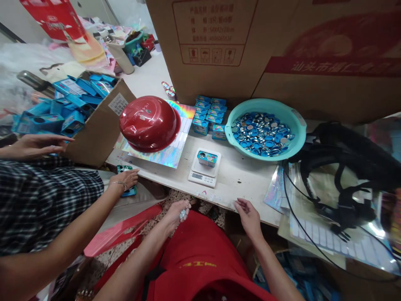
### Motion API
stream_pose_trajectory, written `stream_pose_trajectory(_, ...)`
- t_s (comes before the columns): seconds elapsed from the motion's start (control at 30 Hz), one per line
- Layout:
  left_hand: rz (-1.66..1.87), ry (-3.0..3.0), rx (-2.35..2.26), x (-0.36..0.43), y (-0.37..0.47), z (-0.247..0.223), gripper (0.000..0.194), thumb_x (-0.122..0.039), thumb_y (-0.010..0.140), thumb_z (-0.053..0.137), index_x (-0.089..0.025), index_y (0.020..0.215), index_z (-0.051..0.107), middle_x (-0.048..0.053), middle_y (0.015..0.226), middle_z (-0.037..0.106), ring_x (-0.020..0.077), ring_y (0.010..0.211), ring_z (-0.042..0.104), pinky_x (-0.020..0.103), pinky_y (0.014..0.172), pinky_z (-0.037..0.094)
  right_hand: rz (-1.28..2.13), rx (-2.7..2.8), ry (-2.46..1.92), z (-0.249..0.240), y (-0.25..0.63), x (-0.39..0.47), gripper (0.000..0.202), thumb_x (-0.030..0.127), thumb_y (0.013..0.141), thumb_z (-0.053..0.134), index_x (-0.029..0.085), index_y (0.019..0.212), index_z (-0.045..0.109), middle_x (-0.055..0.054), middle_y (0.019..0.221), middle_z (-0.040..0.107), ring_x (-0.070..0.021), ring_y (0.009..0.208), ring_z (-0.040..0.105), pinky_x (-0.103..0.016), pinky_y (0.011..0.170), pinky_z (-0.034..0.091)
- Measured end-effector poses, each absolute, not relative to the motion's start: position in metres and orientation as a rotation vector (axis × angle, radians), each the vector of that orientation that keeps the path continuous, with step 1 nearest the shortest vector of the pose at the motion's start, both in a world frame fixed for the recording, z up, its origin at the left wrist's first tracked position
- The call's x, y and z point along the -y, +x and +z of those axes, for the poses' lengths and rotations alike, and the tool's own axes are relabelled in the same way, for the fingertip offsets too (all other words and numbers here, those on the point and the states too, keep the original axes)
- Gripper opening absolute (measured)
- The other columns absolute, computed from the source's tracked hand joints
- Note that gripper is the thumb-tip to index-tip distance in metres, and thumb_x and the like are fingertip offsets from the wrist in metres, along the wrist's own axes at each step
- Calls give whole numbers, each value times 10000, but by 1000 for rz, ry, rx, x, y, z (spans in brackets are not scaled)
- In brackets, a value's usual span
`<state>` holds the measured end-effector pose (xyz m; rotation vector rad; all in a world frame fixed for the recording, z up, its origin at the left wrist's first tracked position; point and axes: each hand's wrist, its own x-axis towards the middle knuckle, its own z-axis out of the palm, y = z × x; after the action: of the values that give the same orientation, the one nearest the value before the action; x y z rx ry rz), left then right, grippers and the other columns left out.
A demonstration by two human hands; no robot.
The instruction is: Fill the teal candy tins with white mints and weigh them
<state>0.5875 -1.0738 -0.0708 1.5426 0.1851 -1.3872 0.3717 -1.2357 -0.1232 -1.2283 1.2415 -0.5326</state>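
Note:
My left hand (pixel 178 214) is closed round several small pale pieces (pixel 182 214) in front of the table edge. At the table's front edge, my right hand (pixel 248 214) has its fingers apart and holds nothing. Between and beyond the hands, a blue tin (pixel 207 158) sits on a white digital scale (pixel 203 179); its top shows a dark round opening. Behind the scale stand stacked blue tins (pixel 200 126). A turquoise basin (pixel 233 142) to their right holds a heap of small round blue and silver lids (pixel 266 133).
An upturned red basin (pixel 148 123) rests on shiny sheets. Left of it, a carton (pixel 103 125) holds blue tins beside a co-worker's arms. A tall cardboard box (pixel 216 79) stands behind; black straps (pixel 341 175) and a cable lie right.

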Motion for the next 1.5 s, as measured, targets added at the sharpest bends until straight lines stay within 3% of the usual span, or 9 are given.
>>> stream_pose_trajectory(1.03,-1407,1554,-163,1075,594,-89,376,-365,554,774,-84,769,647,40,605,624,79,412,495,185,375,287,-506,-1257,-1196,-123,384,1237,463,540,597,717,183,875,619,-86,867,701,-234,841,651,-431,836,515)
stream_pose_trajectory(1.27,-1372,1527,-70,1098,597,-83,460,-485,610,736,-74,799,650,-3,548,550,47,366,411,187,348,187,-494,-1245,-1209,-120,388,1238,459,536,600,722,180,873,627,-92,869,702,-236,846,648,-435,842,511)
stream_pose_trajectory(1.5,-1333,1504,-49,1121,600,-78,523,-508,566,751,-90,860,639,-25,527,529,49,356,396,180,341,197,-527,-1240,-1225,-121,389,1239,472,555,601,721,182,875,629,-88,855,704,-235,832,653,-442,831,519)
